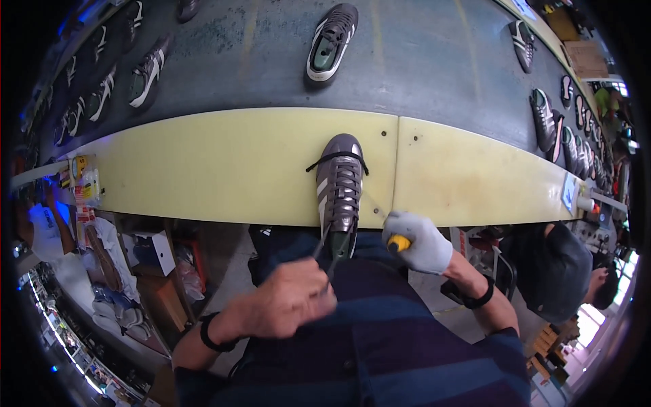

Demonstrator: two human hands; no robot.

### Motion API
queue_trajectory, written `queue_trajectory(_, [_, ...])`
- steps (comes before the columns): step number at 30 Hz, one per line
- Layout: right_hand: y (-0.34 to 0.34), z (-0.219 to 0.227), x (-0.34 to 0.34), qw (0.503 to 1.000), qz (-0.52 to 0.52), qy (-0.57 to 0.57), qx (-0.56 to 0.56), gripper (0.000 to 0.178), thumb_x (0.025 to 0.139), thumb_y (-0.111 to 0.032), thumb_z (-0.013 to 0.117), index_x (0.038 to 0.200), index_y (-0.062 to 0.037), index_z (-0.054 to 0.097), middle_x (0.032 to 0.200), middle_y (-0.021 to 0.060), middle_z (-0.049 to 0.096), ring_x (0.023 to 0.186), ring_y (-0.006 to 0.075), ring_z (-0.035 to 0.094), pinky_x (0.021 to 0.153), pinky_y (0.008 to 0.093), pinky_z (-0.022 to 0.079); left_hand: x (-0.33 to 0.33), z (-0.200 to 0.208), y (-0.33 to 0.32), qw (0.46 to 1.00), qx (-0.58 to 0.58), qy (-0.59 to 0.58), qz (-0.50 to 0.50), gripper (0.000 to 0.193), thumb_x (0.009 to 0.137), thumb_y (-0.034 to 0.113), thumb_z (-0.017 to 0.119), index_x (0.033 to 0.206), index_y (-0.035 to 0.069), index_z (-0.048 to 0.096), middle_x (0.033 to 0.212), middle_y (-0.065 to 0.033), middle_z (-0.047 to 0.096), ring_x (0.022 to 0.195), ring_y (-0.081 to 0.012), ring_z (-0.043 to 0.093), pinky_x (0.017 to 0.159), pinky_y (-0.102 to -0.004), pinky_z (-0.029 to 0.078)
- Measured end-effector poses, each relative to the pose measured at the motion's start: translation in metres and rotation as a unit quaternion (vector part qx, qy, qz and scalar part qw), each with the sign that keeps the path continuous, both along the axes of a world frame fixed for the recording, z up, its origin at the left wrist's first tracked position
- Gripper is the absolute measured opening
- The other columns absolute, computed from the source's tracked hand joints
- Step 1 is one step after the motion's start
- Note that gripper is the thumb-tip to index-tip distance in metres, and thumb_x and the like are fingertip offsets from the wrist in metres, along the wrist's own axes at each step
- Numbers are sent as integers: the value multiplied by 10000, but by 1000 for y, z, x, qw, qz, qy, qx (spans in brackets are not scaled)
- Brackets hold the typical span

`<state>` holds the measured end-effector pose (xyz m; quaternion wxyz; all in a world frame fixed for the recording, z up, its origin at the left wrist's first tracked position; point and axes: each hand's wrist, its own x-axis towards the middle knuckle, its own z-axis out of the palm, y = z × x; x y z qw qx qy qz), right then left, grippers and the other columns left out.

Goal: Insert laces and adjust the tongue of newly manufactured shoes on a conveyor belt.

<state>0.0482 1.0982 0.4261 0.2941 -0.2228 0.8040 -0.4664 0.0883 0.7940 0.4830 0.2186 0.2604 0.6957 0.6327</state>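
Note:
A grey sneaker (341,180) with white side stripes lies on the yellow board in front of me, its toe pointing away and its heel over the near edge. Across its toe lies a thin black cord (337,156). My bare left hand (291,298), slightly blurred, is closed on the shoelaces (324,241), which run taut from the top of the lacing. To the right of the heel, my gloved right hand (418,242) is wrapped round the yellow handle of a tool (399,242). Whatever tip this tool has I cannot make out clearly.
Beyond the yellow board (217,163) runs a dark conveyor belt (237,68) carrying another sneaker (332,44) and rows of shoes on both sides. A person in dark clothing (549,271) is at the right. Shelves with boxes (149,251) stand at lower left.

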Motion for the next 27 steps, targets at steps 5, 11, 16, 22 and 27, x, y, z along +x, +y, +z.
queue_trajectory(5, [23, -49, -15, 943, -93, 146, 283, 247, 753, 12, 715, 978, -64, 647, 1000, 167, 639, 1008, 403, 631, 897, 495, 486, -62, 21, 15, 994, -3, 82, -78, 243, 946, 92, 691, 779, -3, 541, 712, -127, 493, 635, -330, 501, 610, -447, 406])
queue_trajectory(11, [-21, -11, -29, 986, -133, 85, -50, 483, 946, -79, 688, 1401, -10, 540, 1377, 256, 589, 1298, 399, 578, 1079, 440, 473, -149, -10, 53, 993, -95, -56, 33, 449, 1113, 254, 457, 764, -8, 563, 696, -71, 531, 666, -178, 499, 659, -345, 411])
queue_trajectory(16, [-68, -38, -18, 930, -146, -97, -322, 237, 1066, -194, 524, 1136, 15, 610, 939, 156, 665, 867, 257, 665, 804, 397, 546, -125, 14, 65, 974, -137, 182, -1, 318, 1047, 181, 543, 810, -23, 599, 727, -144, 519, 719, -319, 470, 701, -430, 403])
queue_trajectory(22, [-54, -22, -6, 980, 27, -34, -193, 190, 974, -157, 553, 1052, 9, 601, 844, 199, 654, 816, 402, 654, 768, 433, 518, -62, 28, 35, 990, -88, 112, -17, 312, 1037, 170, 577, 769, 12, 550, 741, -100, 545, 697, -298, 498, 741, -396, 415])
queue_trajectory(27, [-63, 1, -21, 967, -34, -198, -154, 163, 975, -145, 546, 997, -5, 628, 781, 162, 667, 745, 388, 657, 738, 438, 529, -70, 9, 13, 977, 62, -197, 61, 365, 1116, 297, 502, 915, 9, 601, 929, -98, 620, 865, -232, 560, 879, -369, 443])
